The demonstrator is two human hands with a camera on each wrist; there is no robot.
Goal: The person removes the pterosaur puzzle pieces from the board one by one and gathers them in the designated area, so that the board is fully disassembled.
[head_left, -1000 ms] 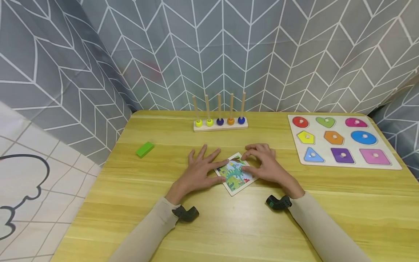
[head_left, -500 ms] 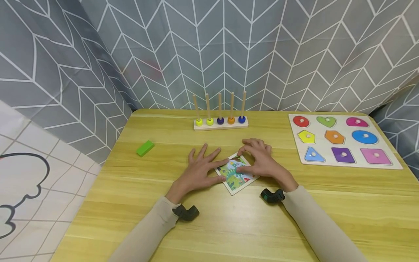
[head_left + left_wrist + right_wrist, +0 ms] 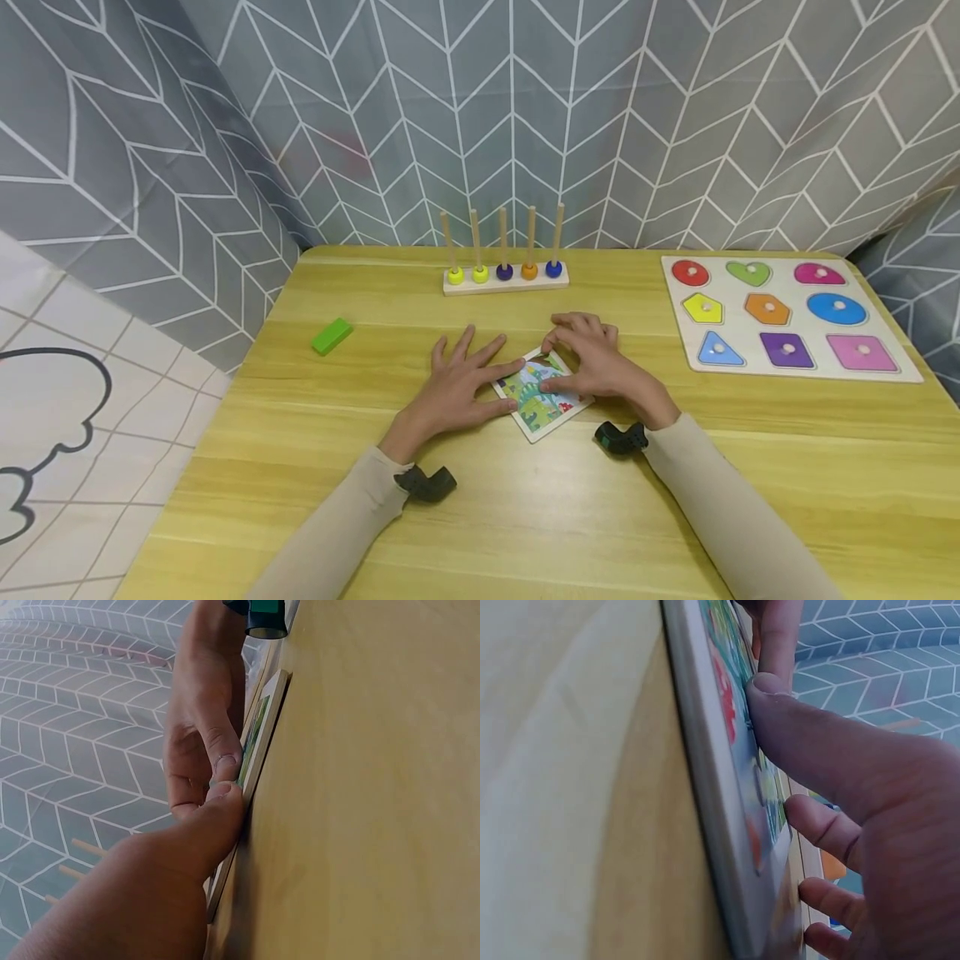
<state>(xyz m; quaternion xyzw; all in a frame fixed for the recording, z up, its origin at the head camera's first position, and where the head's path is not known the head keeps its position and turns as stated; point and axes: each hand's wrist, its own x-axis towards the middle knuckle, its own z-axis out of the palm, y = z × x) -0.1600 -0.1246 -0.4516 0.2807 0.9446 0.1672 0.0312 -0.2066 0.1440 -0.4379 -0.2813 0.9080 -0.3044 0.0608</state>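
Observation:
A small square jigsaw puzzle [image 3: 544, 410] with a dinosaur picture and a pale frame lies slanted on the table. My left hand [image 3: 450, 396] rests flat on its left side, fingers spread. The left thumb and index finger touch the frame's left part. My right hand [image 3: 592, 362] is over the upper right side, its thumb [image 3: 810, 727] pressing on the picture. The right index fingertip touches near the far corner, apart from the thumb. In the left wrist view the two thumbs nearly meet above the puzzle [image 3: 266, 727]. No loose piece shows between the right fingers.
A bead rack [image 3: 506, 281] with upright pegs stands at the back edge. To the right lies a knobbed shape board [image 3: 798, 312]. A green block [image 3: 332, 336] is on the left of the table. Patterned curtain hangs behind.
My right hand has shifted slightly left and away from me, its thumb sliding further over the picture. The left hand and the puzzle stay nearly still.

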